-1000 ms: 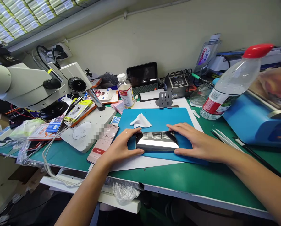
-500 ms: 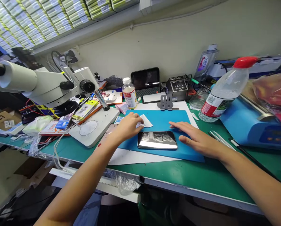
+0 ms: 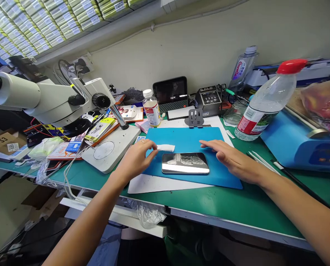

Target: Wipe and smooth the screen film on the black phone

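Note:
A smartphone (image 3: 185, 163) lies on the blue mat (image 3: 181, 138), its glossy dark screen mirroring the shelf above. My left hand (image 3: 138, 157) is to the left of the phone, thumb and fingers closed on one end of a thin white wipe (image 3: 165, 148). The wipe stretches out to the right, just beyond the phone's upper left corner. On the other side, my right hand (image 3: 231, 157) is held flat with fingers stretched out, pointing left over the mat's right part. Nothing is in it, and it stays apart from the phone.
A microscope (image 3: 62, 103) stands at the left on its white base (image 3: 120, 142). Behind the mat are a small drink bottle (image 3: 151, 109), a grey metal stand (image 3: 195, 117) and a black control box (image 3: 208, 99). To the right stand a red-capped bottle (image 3: 264, 105) and a blue machine (image 3: 289, 144).
My left hand has drawn back to the left, pulling the wipe with it; the wipe now looks narrower. My right hand has barely moved. The view has shifted slightly.

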{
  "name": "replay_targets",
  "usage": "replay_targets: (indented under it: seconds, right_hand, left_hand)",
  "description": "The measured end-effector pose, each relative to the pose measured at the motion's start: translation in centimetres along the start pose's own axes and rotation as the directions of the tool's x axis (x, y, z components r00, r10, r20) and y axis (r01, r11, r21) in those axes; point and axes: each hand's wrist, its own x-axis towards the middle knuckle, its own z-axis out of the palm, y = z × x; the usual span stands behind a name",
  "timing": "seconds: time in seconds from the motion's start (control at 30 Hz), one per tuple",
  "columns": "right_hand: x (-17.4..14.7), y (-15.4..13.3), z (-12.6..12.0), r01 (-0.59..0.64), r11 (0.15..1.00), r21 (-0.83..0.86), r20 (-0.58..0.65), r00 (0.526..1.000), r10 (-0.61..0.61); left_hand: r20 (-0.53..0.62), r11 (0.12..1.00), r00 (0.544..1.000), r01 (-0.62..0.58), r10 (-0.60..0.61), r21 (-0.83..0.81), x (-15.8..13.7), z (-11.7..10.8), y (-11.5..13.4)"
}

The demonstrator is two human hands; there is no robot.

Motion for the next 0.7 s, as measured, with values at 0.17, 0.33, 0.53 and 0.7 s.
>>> replay_targets:
  seconds: [0.17, 0.33, 0.53, 0.7]
  right_hand:
    - [0.1, 0.0, 0.3, -0.012, 1.0, 0.013, -0.047, 0.999, 0.013]
    - [0.2, -0.1, 0.3, -0.001, 1.0, -0.012, -0.035, 0.999, 0.001]
    - [0.2, -0.3, 0.4, 0.004, 1.0, -0.012, -0.058, 0.998, -0.004]
    - [0.3, -0.2, 0.3, 0.013, 1.0, -0.019, -0.042, 0.999, -0.014]
  left_hand:
    - [0.006, 0.998, 1.0, -0.021, 0.021, -0.062, -2.4, 0.4, 0.7]
    - [0.041, 0.991, 0.996, -0.072, 0.077, -0.11, -2.3, 1.7, 1.1]
    - [0.064, 0.989, 0.995, -0.065, 0.073, -0.132, -2.0, 2.5, 1.0]
    - [0.115, 0.99, 0.991, -0.047, 0.062, -0.133, -0.7, 2.2, 1.5]
